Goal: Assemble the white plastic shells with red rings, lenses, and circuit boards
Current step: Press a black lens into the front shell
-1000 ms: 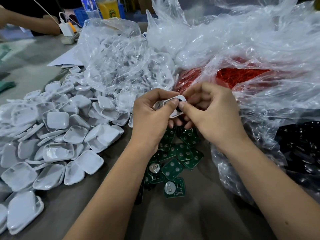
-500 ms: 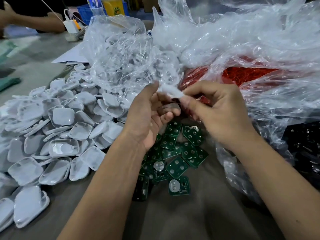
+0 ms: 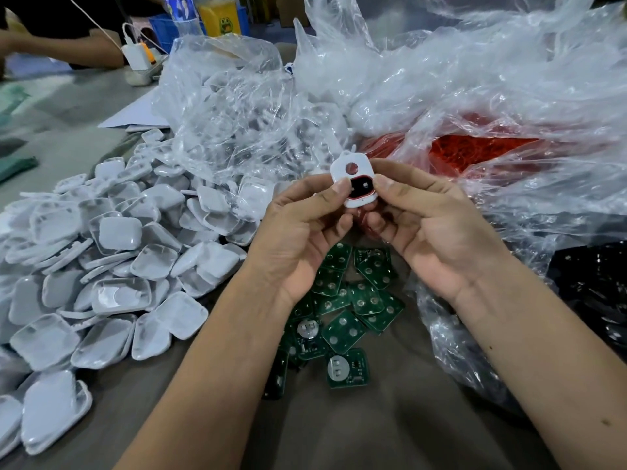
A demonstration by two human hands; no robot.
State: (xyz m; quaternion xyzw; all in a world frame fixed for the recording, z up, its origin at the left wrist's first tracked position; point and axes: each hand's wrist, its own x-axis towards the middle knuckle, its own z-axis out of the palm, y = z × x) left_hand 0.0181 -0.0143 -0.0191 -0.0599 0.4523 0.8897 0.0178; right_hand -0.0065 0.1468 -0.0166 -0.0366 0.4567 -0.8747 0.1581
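White plastic, one shell [image 3: 351,179], sat raised between both hands above the boards [image 3: 353,300]. The left hand [image 3: 305,232] pinched its left edge with thumb and fingers; the right hand [image 3: 427,222] pinched the right edge. A red ring and a dark lens already appeared seated in its lower opening, while the upper round hole stood empty. A board still had to go in, by my reading. Loose shells [image 3: 112,273] lay heaped on the surface [image 3: 339,435] at left. One clear bag [image 3: 237,120] held more shells, another bag [image 3: 475,147] held red rings, and a bag [image 3: 593,283] at right held dark parts.
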